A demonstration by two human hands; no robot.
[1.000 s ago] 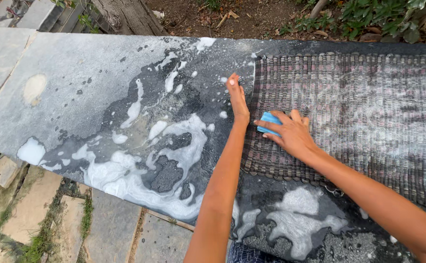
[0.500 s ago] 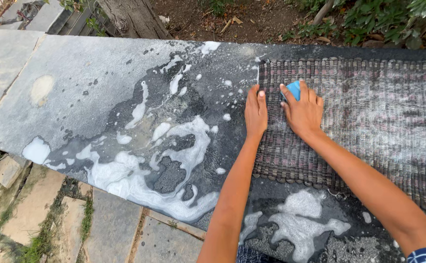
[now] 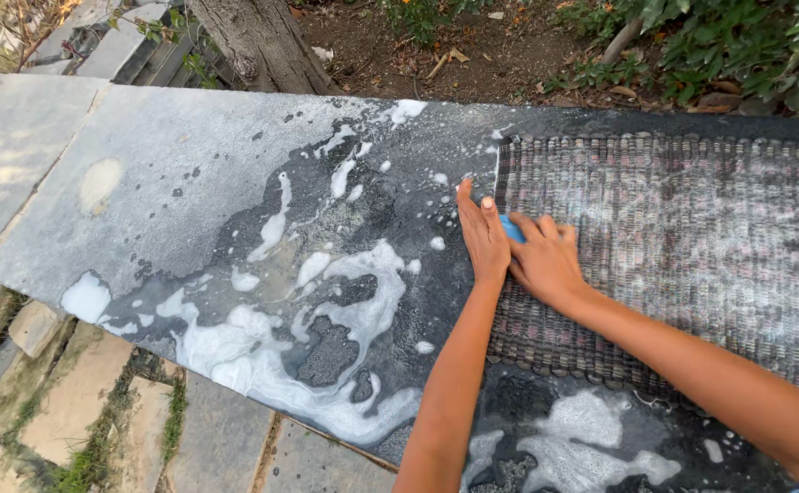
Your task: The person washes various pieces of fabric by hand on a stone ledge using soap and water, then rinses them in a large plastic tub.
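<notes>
My mat lies on the stone slab, filling its right half. My left hand rests flat at the mat's left edge; my right hand is just beside it at three o'clock, on the mat, over the brush. Foam spreads at eight o'clock from my hands. A tree trunk stands beyond the slab at eleven o'clock, paving stones below at seven.

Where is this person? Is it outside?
Yes, most likely a garden or yard. A tree trunk, bare soil with leafy plants and a wet, soapy stone slab holding a woven mat all suggest an outdoor washing spot.
</notes>
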